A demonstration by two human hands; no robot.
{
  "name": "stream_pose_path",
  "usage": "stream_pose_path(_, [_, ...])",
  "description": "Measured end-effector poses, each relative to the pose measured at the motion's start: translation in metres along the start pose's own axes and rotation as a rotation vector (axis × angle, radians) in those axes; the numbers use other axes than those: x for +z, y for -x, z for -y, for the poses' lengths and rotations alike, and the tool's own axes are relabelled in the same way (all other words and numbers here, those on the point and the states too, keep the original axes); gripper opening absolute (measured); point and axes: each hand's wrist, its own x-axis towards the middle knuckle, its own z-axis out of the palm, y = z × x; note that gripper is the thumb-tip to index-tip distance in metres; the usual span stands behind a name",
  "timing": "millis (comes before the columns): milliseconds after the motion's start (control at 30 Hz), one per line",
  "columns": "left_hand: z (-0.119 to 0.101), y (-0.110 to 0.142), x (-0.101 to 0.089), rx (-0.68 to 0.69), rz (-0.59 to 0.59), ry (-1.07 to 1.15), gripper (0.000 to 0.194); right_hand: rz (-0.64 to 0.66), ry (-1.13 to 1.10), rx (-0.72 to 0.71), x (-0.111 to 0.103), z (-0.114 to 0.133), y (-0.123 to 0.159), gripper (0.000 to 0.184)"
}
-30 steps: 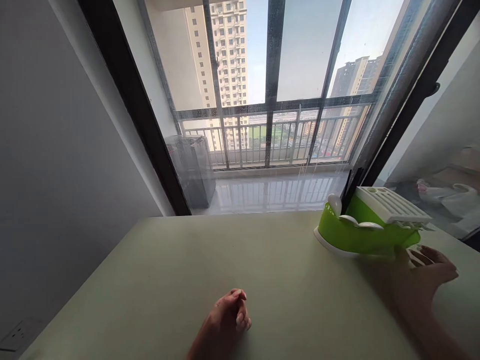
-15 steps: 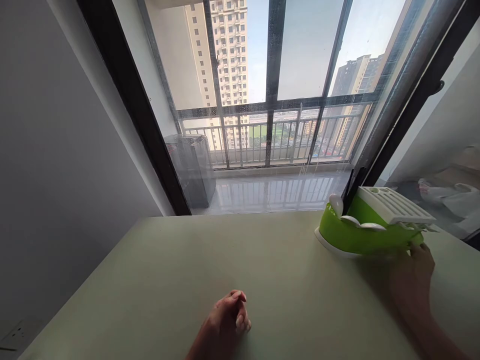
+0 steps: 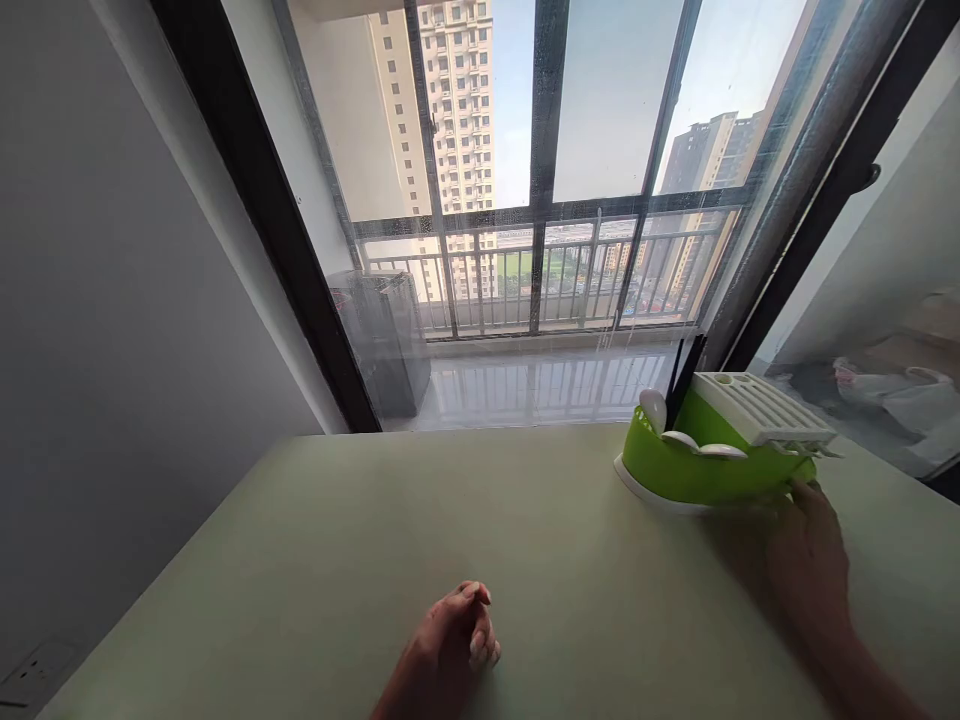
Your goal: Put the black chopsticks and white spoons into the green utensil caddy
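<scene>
A bright green utensil holder (image 3: 697,475) with a white base and a white slotted top (image 3: 772,408) stands at the right of the pale table. White rounded pieces, like spoon bowls, line its front rim, and dark upright sticks (image 3: 681,385) rise from behind them. My right hand (image 3: 810,545) grips the holder's near right end; part of the fingers is hidden against it. My left hand (image 3: 454,635) rests at the table's front middle, away from the holder. Its fingers are curled in and closed, with nothing visible in them.
The pale table (image 3: 360,530) reaches to a glass door with dark frames (image 3: 262,220). A grey wall runs along the left, with a socket (image 3: 37,672) low down. Beyond the glass stands a dark grey cabinet-like box (image 3: 386,340).
The utensil holder has slid a little to the left, together with my right hand. My left hand has stayed nearly in place.
</scene>
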Motion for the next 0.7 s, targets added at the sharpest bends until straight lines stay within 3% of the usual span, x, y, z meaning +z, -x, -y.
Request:
stream_pose_path(267, [-0.003, 0.003, 0.004, 0.001, -0.009, -0.012, 0.03, 0.093, -0.034, 0.057, 0.003, 0.009, 0.009, 0.064])
stream_pose_path(567, [-0.003, 0.004, 0.003, -0.005, -0.01, -0.014, 0.03, 0.18, -0.038, -0.03, 0.014, 0.01, 0.023, 0.061])
stream_pose_path(700, [-0.003, 0.004, 0.006, -0.01, -0.022, -0.018, 0.031, 0.225, -0.032, -0.134, 0.018, 0.013, 0.033, 0.057])
